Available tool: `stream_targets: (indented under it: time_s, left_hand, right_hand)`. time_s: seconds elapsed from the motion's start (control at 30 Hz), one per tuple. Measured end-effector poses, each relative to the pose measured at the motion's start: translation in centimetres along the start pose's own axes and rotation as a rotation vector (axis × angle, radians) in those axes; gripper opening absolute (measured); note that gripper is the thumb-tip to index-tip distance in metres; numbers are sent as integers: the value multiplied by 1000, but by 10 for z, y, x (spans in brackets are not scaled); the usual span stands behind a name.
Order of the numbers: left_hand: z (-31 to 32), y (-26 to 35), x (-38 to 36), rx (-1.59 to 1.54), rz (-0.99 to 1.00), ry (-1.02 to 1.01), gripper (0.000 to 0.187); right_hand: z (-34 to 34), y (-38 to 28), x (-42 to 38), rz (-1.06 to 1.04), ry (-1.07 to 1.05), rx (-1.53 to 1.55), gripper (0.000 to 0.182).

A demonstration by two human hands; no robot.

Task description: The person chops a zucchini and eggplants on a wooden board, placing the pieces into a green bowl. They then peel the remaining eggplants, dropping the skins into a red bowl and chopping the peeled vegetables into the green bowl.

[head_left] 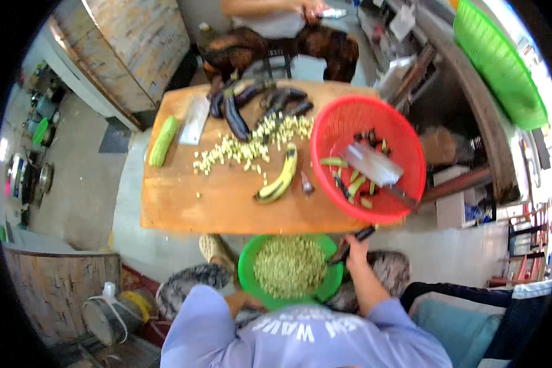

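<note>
A green bowl [246, 279] full of small pale-green diced pieces [289, 267] sits between my knees, below the table edge. At the bowl's right rim, my right hand [354, 250] is closed around a slender dark thing [365, 233], whose kind I cannot make out. My left hand [250, 300] is low at the bowl's left side; its fingers are mostly hidden. On the table above the bowl lie a partly peeled eggplant [281, 181], pale diced pieces [245, 150] and several whole dark eggplants [234, 116].
On the wooden table [208, 205] are a green gourd [163, 141], a cleaver [195, 119] and a red basket [325, 132] holding peels and another cleaver [374, 164]. A seated person [276, 37] is across the table. A bucket [107, 319] stands at lower left.
</note>
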State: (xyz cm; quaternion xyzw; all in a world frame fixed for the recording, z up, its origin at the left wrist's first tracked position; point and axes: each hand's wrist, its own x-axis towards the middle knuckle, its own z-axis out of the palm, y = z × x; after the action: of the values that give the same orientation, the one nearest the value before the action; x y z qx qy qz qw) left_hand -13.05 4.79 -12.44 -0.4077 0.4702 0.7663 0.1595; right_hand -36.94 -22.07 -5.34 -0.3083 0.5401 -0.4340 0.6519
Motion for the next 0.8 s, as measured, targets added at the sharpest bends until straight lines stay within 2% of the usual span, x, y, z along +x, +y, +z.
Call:
stream_targets:
  time_s: [0.03,0.07,0.13,0.17,0.2,0.27,0.3,0.37,0.4,0.47,0.53,0.63,0.67,0.7,0.8]
  left_hand:
    - [-1,4,0,36,8,-21,61]
    - [-3,7,1,78,5,-21,61]
    - [-13,4,6,178,-9,109,63]
    - [-22,21,2,186,-119,54,63]
    - [-30,38,1,200,-224,11,62]
    - [-29,49,11,310,-139,50,63]
    - [-32,54,11,362,-102,72,63]
    - [-34,114,-37,414,-200,209,62]
    - [-34,133,-58,442,-256,268,62]
    - [-42,118,-60,143,-51,640,62]
    - [-23,133,-78,-839,531,966,59]
    - [-18,159,-93,-1130,925,795,55]
    - [-18,162,-101,-1136,899,806,53]
    - [-17,164,-110,-1141,867,811,52]
    - [-14,162,-123,-1139,869,823,46]
  right_hand:
    - [-13,8,8,53,-39,-42,17]
    - [-4,0,2,77,57,-15,15]
    - [-4,-14,-2,185,54,-113,13]
    - [7,-36,-16,259,43,-67,11]
    - [8,-43,-19,245,2,-120,9]
    - [9,-52,-20,297,-31,-191,9]
    - [14,-51,-20,287,-52,-115,10]
    - [32,-46,-32,331,-105,17,13]
    - [41,-49,-46,378,-215,74,14]
    - [50,-38,-65,462,-373,29,15]
    - [74,-39,-96,457,-434,-38,18]
    - [114,-52,-131,357,-585,-36,21]
    - [123,-57,-135,344,-643,-68,23]
    - [128,-59,-133,165,-747,-252,26]
    - [144,-119,-133,42,-946,-861,29]
